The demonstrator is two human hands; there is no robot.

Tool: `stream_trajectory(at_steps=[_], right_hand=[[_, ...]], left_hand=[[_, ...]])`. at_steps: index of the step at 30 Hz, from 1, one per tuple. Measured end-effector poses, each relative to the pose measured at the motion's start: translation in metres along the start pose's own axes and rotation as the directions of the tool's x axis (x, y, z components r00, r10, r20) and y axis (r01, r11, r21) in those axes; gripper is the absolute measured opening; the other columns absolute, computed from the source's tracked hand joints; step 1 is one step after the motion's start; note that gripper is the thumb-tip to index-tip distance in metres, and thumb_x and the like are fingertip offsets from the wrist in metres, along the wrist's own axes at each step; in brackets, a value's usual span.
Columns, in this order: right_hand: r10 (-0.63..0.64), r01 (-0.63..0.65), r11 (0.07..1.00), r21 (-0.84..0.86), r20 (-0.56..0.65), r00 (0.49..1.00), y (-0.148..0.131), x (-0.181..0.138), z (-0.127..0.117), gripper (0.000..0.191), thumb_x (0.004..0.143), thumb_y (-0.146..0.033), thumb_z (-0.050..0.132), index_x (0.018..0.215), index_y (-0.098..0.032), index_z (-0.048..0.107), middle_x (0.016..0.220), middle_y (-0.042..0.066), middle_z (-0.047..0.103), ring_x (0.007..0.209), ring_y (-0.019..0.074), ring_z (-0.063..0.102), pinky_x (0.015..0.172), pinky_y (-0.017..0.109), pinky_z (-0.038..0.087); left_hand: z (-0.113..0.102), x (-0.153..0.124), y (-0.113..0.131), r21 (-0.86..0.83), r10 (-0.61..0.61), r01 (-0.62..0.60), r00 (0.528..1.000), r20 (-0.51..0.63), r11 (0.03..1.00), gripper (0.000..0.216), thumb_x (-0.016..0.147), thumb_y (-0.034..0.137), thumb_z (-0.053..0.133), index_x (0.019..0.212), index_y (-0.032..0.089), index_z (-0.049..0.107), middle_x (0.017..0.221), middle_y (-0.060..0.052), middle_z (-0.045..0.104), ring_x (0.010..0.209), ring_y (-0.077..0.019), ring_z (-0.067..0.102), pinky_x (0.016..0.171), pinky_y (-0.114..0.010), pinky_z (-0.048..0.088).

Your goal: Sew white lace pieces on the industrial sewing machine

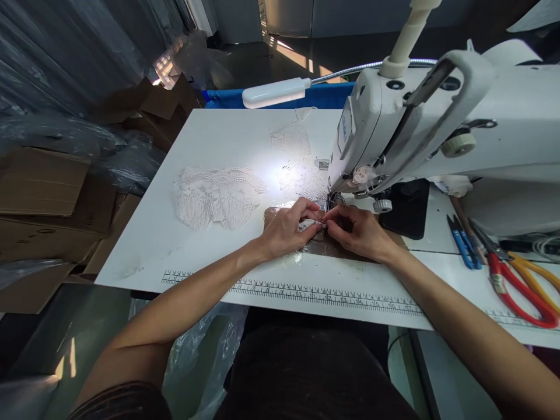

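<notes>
So, a small lace piece [307, 225] is pinched tight between the closed fingers [306, 205] of the left hand [284, 232] and right hand [359, 232], kept low on the bench [210, 140], just before the sewing machine [394, 128].

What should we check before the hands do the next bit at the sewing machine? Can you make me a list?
1. Grip: the left hand and right hand both pinch the small white lace piece: ok.
2. Hands clear of the needle: both sit right in front of the needle end of the white sewing machine: not ok.
3. Light: the white bar lamp lights the work spot: ok.
4. Heap of white lace lies apart, left of the hands: ok.
5. Red-handled scissors lie far right on the white table, away from the hands: ok.
6. Needle threaded: too small to see: cannot tell.
</notes>
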State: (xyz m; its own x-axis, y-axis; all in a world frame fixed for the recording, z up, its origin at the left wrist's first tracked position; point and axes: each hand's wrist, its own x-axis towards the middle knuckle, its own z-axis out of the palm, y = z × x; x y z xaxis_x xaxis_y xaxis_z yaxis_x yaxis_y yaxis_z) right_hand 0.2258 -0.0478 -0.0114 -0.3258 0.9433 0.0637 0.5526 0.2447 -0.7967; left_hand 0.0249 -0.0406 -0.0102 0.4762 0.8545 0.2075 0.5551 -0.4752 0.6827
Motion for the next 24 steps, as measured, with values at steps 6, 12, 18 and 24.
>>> stream_trajectory(at_steps=[6,12,18,24], right_hand=[[0.016,-0.016,1.0,0.008,-0.012,1.0,-0.004,0.001,0.003,0.018,0.082,-0.033,0.059,0.081,-0.016,0.064,0.058,-0.003,0.05,0.05,0.0074,0.038,0.048,0.023,0.031],[-0.04,0.039,0.999,-0.021,-0.063,0.997,-0.008,0.001,0.007,0.012,0.08,-0.028,0.057,0.074,-0.017,0.058,0.063,-0.001,0.054,0.054,0.0082,0.041,0.053,0.024,0.034],[0.093,-0.1,0.995,-0.028,-0.194,0.976,-0.006,0.0,0.012,0.014,0.076,-0.03,0.062,0.071,-0.018,0.057,0.059,-0.002,0.053,0.053,0.0094,0.044,0.053,0.025,0.035],[0.234,-0.223,0.936,0.272,-0.008,0.972,0.002,-0.004,0.002,0.023,0.084,-0.041,0.061,0.083,-0.018,0.058,0.062,-0.002,0.055,0.053,0.0102,0.051,0.051,0.024,0.044]], left_hand=[[0.0,0.0,0.001,-0.038,-0.015,0.014,1.0,-0.016,0.999,0.024,0.089,0.026,0.058,0.111,0.019,0.051,0.096,-0.003,0.076,0.084,-0.0165,0.071,0.07,-0.029,0.053],[0.001,0.001,0.001,0.005,-0.012,0.012,1.0,-0.008,1.0,0.025,0.088,0.027,0.057,0.111,0.019,0.052,0.096,-0.003,0.075,0.082,-0.0154,0.071,0.067,-0.028,0.052],[-0.001,0.001,0.001,0.004,0.046,-0.047,0.998,0.029,0.999,0.022,0.085,0.025,0.06,0.105,0.02,0.054,0.095,-0.001,0.075,0.07,-0.0129,0.068,0.068,-0.028,0.051],[-0.006,-0.001,0.001,-0.077,0.025,-0.019,0.996,0.08,0.997,0.027,0.086,0.028,0.061,0.109,0.019,0.053,0.097,-0.003,0.075,0.074,-0.0137,0.069,0.069,-0.03,0.051]])
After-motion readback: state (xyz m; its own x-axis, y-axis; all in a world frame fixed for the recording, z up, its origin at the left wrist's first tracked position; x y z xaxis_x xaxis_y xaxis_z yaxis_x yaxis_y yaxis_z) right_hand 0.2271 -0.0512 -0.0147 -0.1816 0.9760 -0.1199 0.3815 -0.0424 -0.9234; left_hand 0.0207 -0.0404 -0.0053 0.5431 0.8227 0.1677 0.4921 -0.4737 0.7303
